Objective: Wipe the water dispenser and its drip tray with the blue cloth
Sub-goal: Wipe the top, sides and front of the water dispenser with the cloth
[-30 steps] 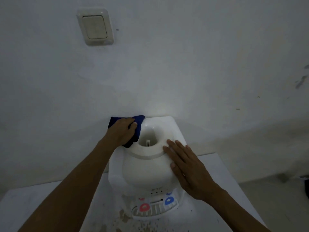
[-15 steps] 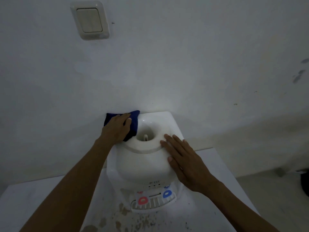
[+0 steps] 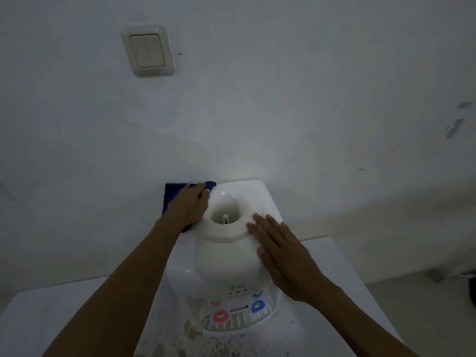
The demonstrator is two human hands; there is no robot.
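1. Far left, on the far left corner of the water dispenser's (image 3: 226, 256) flat top, we press the blue cloth (image 3: 173, 195) flat under our left hand (image 3: 189, 206). The fingers lie nearly straight and together on top of it, pinning it rather than gripping it; dark blue shows past the fingertips at the wall and along the left edge, and a bit pokes out near the wrist.
2. The relation that matters: the cloth sits left of and just beside the raised bottle collar (image 3: 226, 220), touching its left flank as far as we can tell. The unwiped top runs to the right along the far edge, so we judge the next stroke goes rightward round the back of the collar, and the left hand is the one placed for it.
3. In the middle the dispenser is white, rounded at the front, with an open well and a small spike in the collar.
4. To the right, our right hand (image 3: 286, 256) lies open and flat on the collar's right shoulder, holding nothing, seemingly steadying the unit.
5. Near us, low on the front, the red tap (image 3: 220, 316) and blue tap (image 3: 257, 306) sit above the slotted drip tray (image 3: 239, 322), which we judge is yet to be wiped; the white table (image 3: 322, 331) before it is speckled with dirt.
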